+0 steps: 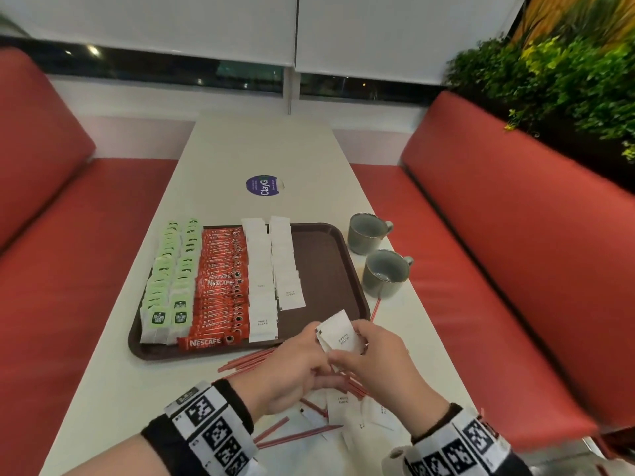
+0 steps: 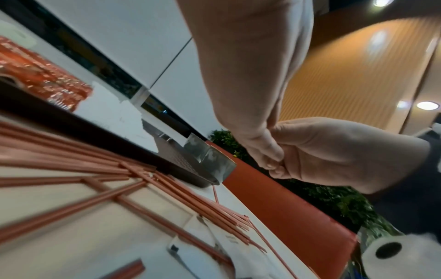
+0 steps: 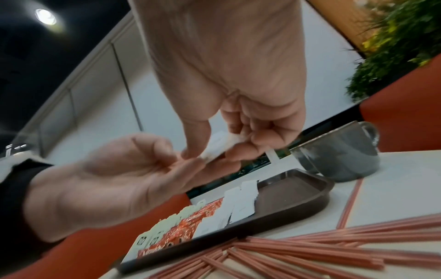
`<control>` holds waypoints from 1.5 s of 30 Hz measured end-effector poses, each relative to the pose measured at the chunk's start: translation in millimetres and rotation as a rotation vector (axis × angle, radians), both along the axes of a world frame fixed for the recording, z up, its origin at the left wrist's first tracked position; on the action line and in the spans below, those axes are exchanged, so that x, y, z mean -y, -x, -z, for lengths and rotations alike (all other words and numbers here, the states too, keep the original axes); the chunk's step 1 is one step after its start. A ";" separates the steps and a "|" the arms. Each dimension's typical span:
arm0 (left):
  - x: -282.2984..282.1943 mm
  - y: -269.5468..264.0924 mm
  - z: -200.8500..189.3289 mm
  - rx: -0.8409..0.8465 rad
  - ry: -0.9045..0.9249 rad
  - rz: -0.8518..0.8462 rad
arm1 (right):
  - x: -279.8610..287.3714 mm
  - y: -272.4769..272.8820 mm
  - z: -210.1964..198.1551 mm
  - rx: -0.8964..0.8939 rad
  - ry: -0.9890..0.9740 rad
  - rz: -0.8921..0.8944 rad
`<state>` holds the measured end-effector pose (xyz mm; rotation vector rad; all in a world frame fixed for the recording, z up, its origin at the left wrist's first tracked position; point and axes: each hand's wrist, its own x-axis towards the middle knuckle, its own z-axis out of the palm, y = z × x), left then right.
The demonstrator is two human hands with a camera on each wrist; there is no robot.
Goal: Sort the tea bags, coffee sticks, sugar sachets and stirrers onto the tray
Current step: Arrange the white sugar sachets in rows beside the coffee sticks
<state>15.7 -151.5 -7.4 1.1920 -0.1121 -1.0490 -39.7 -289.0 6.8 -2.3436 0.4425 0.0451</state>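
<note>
A brown tray (image 1: 324, 262) holds rows of green tea bags (image 1: 171, 269), red coffee sticks (image 1: 223, 280) and white sugar sachets (image 1: 261, 269). Its right part is bare. Just in front of the tray's near right corner, both hands hold a small stack of white sugar sachets (image 1: 340, 333) above the table. My left hand (image 1: 318, 334) grips the stack's left edge, and my right hand (image 1: 359, 338) pinches it between thumb and fingers (image 3: 190, 149). Red stirrers (image 1: 247, 360) lie scattered on the table under the hands, with more loose sugar sachets (image 1: 343, 407) nearer to me.
Two grey cups (image 1: 367, 231) (image 1: 386, 273) stand on the table right of the tray, a single stirrer (image 1: 375, 309) beside them. Red benches (image 1: 498, 235) flank the narrow white table (image 1: 261, 149). A paper roll (image 2: 386, 251) sits low at the right.
</note>
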 end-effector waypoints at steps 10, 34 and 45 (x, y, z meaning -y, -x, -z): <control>-16.8 -4.8 -5.8 -0.008 0.145 -0.237 | 0.2 -21.9 -5.9 0.153 -0.467 0.028; -57.9 1.4 15.6 0.020 -0.231 -0.015 | 1.0 36.5 49.5 -0.197 0.714 -0.627; -55.3 3.1 16.3 0.014 -0.319 -0.029 | 1.7 42.4 47.8 0.049 0.779 -0.643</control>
